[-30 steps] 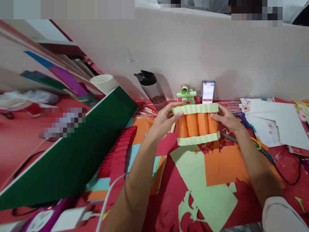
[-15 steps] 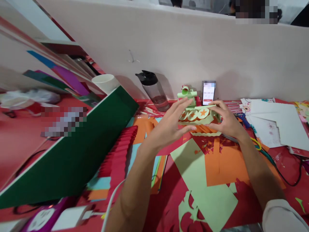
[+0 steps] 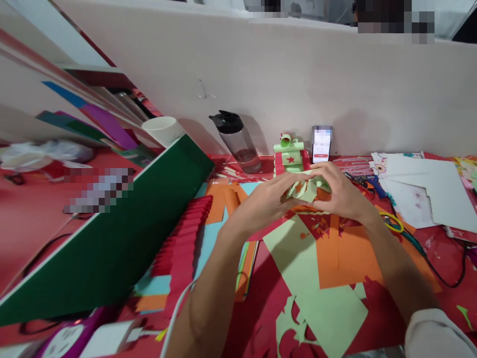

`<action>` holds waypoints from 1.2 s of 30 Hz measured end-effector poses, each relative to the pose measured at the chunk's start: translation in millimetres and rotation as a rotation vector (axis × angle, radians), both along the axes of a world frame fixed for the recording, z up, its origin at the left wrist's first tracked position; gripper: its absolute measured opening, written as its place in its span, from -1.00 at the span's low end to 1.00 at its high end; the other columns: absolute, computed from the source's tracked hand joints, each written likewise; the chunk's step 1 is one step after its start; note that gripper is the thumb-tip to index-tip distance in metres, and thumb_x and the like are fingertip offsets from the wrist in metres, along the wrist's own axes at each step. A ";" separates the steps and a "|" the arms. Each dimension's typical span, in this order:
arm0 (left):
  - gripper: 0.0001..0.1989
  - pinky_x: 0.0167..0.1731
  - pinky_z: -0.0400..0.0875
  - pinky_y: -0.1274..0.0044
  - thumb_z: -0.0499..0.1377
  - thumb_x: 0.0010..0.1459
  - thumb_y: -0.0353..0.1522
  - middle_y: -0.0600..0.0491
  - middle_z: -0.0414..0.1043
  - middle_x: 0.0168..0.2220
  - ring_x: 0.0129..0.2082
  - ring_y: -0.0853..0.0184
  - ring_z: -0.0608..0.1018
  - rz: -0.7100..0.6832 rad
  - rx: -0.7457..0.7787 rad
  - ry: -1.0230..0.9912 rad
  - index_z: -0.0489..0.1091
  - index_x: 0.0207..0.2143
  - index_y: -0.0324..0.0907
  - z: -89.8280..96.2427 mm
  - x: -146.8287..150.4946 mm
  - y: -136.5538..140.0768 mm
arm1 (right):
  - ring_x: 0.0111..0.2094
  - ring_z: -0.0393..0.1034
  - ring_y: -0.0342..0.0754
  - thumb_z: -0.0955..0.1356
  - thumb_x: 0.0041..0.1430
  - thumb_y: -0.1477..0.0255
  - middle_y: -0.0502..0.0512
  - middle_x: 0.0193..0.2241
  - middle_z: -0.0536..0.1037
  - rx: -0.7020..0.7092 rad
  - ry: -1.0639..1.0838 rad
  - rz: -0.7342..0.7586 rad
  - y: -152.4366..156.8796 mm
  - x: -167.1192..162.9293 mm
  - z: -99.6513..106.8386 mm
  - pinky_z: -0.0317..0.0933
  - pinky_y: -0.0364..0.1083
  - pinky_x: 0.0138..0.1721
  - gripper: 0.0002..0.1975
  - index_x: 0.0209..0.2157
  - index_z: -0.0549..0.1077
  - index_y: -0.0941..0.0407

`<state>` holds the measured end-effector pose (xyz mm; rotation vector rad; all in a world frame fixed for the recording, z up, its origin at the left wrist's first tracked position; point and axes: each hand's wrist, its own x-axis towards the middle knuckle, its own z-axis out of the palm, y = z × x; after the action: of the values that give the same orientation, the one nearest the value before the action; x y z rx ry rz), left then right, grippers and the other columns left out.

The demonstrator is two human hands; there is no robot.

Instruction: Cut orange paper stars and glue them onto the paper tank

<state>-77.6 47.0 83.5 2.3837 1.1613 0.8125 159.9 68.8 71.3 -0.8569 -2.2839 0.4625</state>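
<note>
Both hands are curled in toward each other at the far middle of the table. My left hand (image 3: 266, 199) and my right hand (image 3: 337, 194) close round several pale green paper discs (image 3: 303, 190) bearing orange stars, bunched and tilted between the fingers. Under the hands lies orange and green wavy-edged paper (image 3: 323, 195), mostly hidden. Just behind stands a green and red paper model (image 3: 290, 158) with a red star and a rolled tube on top.
A phone (image 3: 321, 144) leans at the wall, right of a dark-lidded bottle (image 3: 240, 144). Pale green sheets (image 3: 316, 288), orange paper (image 3: 352, 258) and scraps lie in front. A green board (image 3: 122, 228) slants at left. Yellow-handled scissors (image 3: 391, 222) lie by my right forearm.
My hands have come together from either side. The starred discs, earlier lying in a row, are now gathered between them. The paper model behind shows more.
</note>
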 end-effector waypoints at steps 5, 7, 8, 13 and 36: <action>-0.61 -0.30 0.51 0.47 0.28 0.27 -0.31 -0.01 0.62 -0.03 -0.31 0.32 0.58 0.022 -0.046 -0.224 0.46 0.14 -0.05 -12.0 -10.6 10.8 | 0.44 0.17 0.26 0.58 0.14 0.08 0.18 0.38 0.30 -0.056 0.123 0.029 4.6 11.6 2.1 0.14 0.36 0.41 -0.27 0.28 0.33 -0.15; -0.59 -0.24 0.55 0.44 0.36 0.23 -0.21 -0.03 0.62 -0.07 -0.21 0.26 0.63 0.051 -0.049 -0.407 0.45 0.09 -0.07 -19.9 -17.4 18.2 | 0.48 0.10 0.25 0.57 0.12 -0.02 0.16 0.42 0.26 -0.070 0.231 -0.001 10.5 22.6 0.7 0.06 0.35 0.46 -0.18 0.33 0.29 -0.17; -0.56 -0.21 0.57 0.43 0.39 0.20 -0.16 -0.04 0.62 -0.08 -0.17 0.23 0.64 0.075 -0.053 -0.486 0.45 0.07 -0.07 -24.0 -20.6 22.1 | 0.48 0.09 0.24 0.56 0.12 -0.04 0.15 0.43 0.26 -0.079 0.287 -0.012 14.3 28.8 -1.0 0.02 0.33 0.48 -0.16 0.34 0.28 -0.17; -0.48 -0.15 0.60 0.45 0.46 0.13 -0.09 -0.02 0.61 0.01 -0.06 0.22 0.67 0.197 -0.061 -0.844 0.43 0.06 -0.02 -43.3 -28.8 41.7 | 0.46 0.16 0.24 0.55 0.12 -0.05 0.19 0.41 0.29 -0.312 0.381 -0.027 32.5 47.8 -19.4 0.13 0.31 0.43 -0.11 0.39 0.22 -0.17; -0.58 -0.33 0.48 0.48 0.48 0.00 -0.19 0.12 0.52 -0.33 -0.38 0.30 0.56 0.112 -0.588 -0.451 0.49 -0.12 -0.09 -79.8 -57.9 51.4 | -0.10 0.54 0.08 0.48 0.22 0.31 0.11 -0.06 0.67 -0.301 0.034 -0.169 24.2 37.6 -4.7 0.35 0.04 -0.06 -0.71 -0.03 0.57 0.06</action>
<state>-135.5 98.4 3.7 1.5748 1.1472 0.8408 197.5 93.0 66.6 -1.1696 -2.1188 0.7501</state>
